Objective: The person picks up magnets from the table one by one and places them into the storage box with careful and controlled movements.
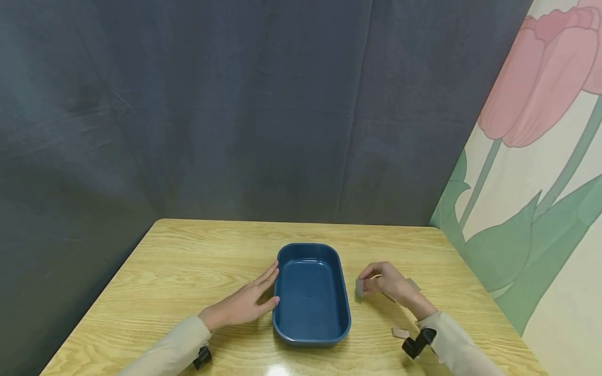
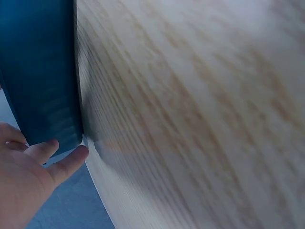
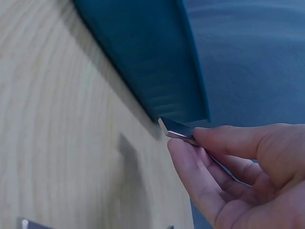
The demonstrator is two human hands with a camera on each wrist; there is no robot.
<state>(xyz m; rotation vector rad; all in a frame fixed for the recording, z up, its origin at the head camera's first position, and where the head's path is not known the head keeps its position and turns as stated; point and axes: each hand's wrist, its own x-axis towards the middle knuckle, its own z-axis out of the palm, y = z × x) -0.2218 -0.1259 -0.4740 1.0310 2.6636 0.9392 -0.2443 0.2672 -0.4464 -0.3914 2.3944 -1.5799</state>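
A dark blue rectangular tray [image 1: 345, 313] with rounded corners stands on the table. At its left side, my left hand [image 1: 246, 304] has its fingers spread, with fingertips against the tray's outer wall; the left wrist view shows this left hand [image 2: 33, 176] by the tray's end. To the right of the tray, my right hand [image 1: 388, 282] pinches a small flat rectangular tile [image 1: 359, 288] between thumb and fingers. In the right wrist view the tile [image 3: 176, 130] has a dark face and a pale edge. A thin dark edge shows behind the fingers; what it belongs to is unclear.
Another small flat tile [image 1: 400, 332] lies on the wooden table [image 1: 207, 256] near the right wrist. A further greyish piece [image 1: 414, 284] shows just beyond the right hand. A dark curtain [image 1: 263, 115] hangs behind the table, and a flower-painted wall [image 1: 531, 209] borders the right.
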